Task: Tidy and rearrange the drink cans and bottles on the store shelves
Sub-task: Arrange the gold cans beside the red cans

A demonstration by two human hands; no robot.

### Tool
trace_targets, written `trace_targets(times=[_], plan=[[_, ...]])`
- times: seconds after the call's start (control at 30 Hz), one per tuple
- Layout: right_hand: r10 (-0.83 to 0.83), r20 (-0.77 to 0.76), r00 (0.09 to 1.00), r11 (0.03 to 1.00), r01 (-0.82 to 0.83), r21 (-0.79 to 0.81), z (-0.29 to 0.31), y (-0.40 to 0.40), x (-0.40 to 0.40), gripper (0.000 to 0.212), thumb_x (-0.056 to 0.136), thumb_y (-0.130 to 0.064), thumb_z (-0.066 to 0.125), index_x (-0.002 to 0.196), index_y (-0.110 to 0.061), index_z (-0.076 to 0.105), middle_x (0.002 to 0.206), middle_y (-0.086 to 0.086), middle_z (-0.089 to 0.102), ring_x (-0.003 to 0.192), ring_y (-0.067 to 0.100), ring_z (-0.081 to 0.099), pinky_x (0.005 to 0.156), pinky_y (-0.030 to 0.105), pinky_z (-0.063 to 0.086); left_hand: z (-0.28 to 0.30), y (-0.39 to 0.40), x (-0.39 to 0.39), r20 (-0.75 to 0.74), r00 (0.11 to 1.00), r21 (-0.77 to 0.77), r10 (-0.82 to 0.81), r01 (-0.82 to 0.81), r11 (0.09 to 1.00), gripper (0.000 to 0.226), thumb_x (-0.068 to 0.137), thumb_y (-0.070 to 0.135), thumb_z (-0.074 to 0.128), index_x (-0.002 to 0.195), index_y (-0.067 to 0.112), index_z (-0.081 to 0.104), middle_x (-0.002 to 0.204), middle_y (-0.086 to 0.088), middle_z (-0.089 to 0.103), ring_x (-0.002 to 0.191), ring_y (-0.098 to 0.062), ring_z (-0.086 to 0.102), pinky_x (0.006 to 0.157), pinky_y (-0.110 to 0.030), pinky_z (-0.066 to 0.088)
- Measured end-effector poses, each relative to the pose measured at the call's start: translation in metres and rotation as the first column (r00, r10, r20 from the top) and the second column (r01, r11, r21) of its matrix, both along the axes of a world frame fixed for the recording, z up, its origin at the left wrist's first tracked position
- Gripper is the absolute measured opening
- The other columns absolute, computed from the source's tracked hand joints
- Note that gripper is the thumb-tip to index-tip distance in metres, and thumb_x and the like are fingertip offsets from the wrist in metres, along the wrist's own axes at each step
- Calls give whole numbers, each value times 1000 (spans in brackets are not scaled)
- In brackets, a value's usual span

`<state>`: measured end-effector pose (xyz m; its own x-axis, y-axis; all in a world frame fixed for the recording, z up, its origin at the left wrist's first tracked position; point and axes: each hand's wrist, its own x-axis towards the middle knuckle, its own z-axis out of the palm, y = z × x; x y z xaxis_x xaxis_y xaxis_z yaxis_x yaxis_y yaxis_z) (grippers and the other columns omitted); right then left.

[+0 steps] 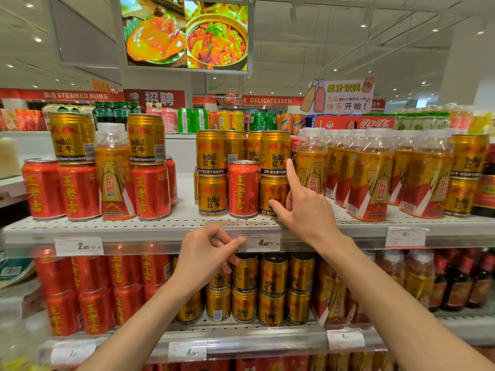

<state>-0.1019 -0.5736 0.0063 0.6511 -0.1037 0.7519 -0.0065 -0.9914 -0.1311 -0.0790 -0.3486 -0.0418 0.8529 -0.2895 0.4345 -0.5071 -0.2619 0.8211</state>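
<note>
A: So, top shelf [187,223]: our right hand [302,210] is up at the gold Red Bull stack [273,174], index finger on the upper can's right edge, thumb on the lower can. Fingers spread, not closed round anything.

B: And our left hand [206,253]?

A: Loosely curled, holding nothing, in front of the shelf lip just left of the 4.00 price tag [259,242].

B: Where's the odd can?

A: One red can [243,188] stands upright between two gold stacks, touching both as far as we can tell. More red cans [61,191] sit at the shelf's left end, gold cans stacked on some, with an eagle-label bottle [113,172] among them.

B: Right side?

A: Bottle row [375,172] just beside our right hand. Lower shelf [241,336] has red cans left, gold middle, bottles right.
</note>
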Motion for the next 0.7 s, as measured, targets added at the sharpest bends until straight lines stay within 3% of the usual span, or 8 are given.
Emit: trace_targets(times=[0.1, 0.23, 0.7], plan=[[-34, -87, 996, 999, 30, -45, 1, -6, -7, 96, 94, -55, 58, 161, -20, 0, 75, -7, 61, 64, 13, 61, 64, 38, 59, 0, 0, 0, 5, 1000, 4, 1, -1, 1000, 31, 86, 32, 81, 78, 6, 67, 59, -4, 76, 53, -27, 74, 53, -33, 59], [-61, -114, 992, 996, 54, -67, -1, -9, -9, 91, 91, -58, 61, 160, -16, 18, 88, -1, 71, 79, 20, 67, 72, 43, 59, 0, 0, 0, 8, 1000, 7, 5, -5, 1000, 32, 87, 32, 81, 78, 5, 67, 58, -4, 75, 52, -26, 73, 52, -31, 58], [14, -28, 1000, 999, -13, 40, -12, -4, -11, 83, 91, -51, 66, 156, -16, 29, 84, -7, 67, 75, 17, 67, 69, 42, 59, 0, -4, -8, 49, 995, 29, 82, -83, 996, 35, 85, 40, 81, 74, 10, 66, 58, 1, 76, 49, -19, 72, 66, -34, 62]])
